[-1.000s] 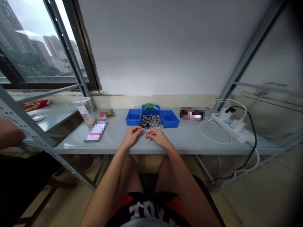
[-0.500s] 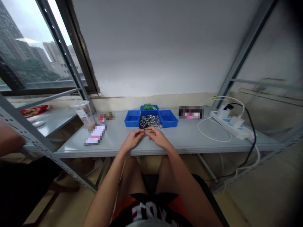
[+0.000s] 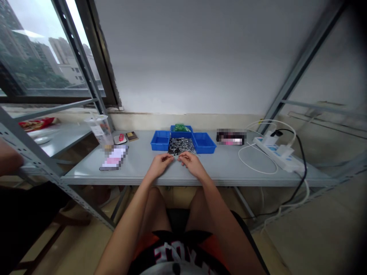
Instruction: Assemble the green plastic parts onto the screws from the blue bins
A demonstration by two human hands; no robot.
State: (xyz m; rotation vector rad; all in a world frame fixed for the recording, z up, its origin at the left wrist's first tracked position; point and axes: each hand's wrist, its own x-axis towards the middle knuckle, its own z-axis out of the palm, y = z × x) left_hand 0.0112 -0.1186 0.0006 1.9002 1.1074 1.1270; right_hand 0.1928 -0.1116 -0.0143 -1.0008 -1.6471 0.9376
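Observation:
My left hand [image 3: 161, 165] and my right hand [image 3: 191, 163] are close together over the front of the table, each with fingers pinched. Between their fingertips is something small and thin, too small to name. Just beyond them lies a pile of metal screw-like pieces [image 3: 182, 146]. Around the pile stand a left blue bin [image 3: 160, 141], a right blue bin [image 3: 204, 143] and a back blue bin [image 3: 181, 134], which holds a green packet [image 3: 181, 127].
On the grey table [image 3: 137, 168], a phone [image 3: 114, 157], a plastic cup [image 3: 100, 130] and a small dark box [image 3: 132, 136] are at left. A blurred dark item [image 3: 231, 136] and a power strip [image 3: 278, 154] with cables are at right. Another person's arm [image 3: 10, 157] shows at far left.
My hands have moved slightly apart at the fingertips, still pinched. The whole view has shifted a little. The bins and the pile look the same.

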